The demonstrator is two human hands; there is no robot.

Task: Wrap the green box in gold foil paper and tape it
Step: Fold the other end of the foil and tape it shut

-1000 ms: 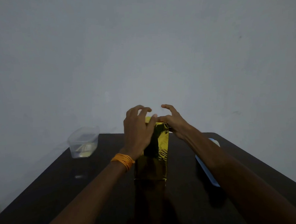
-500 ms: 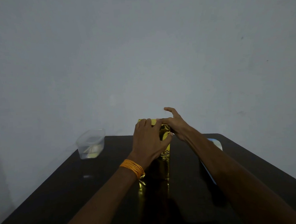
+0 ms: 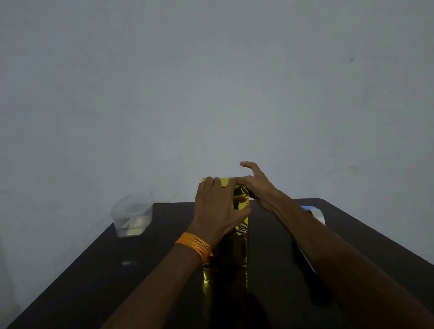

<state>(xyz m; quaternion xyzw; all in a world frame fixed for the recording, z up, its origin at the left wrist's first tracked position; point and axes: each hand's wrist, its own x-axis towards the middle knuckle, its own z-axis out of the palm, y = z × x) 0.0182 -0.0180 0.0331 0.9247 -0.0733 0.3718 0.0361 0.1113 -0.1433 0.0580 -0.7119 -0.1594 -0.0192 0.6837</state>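
Note:
A tall box wrapped in gold foil paper (image 3: pixel 241 228) stands upright in the middle of the dark table (image 3: pixel 116 282). No green of the box shows. My left hand (image 3: pixel 217 209), with an orange thread band on the wrist, lies against the box's near face, its fingers curled over the top edge and its thumb across the front. My right hand (image 3: pixel 258 187) presses on the top right of the foil with its fingertips, the index finger lifted. The folded top is mostly hidden by both hands.
A clear plastic tub (image 3: pixel 133 215) with something pale inside sits at the back left of the table. A light blue flat object (image 3: pixel 314 214) lies at the right, partly behind my right forearm. A grey wall stands behind the table.
My left hand has come down from a raised, curled pose and closed over the box's top and front. The right hand stays at the top right. The view has tilted upward.

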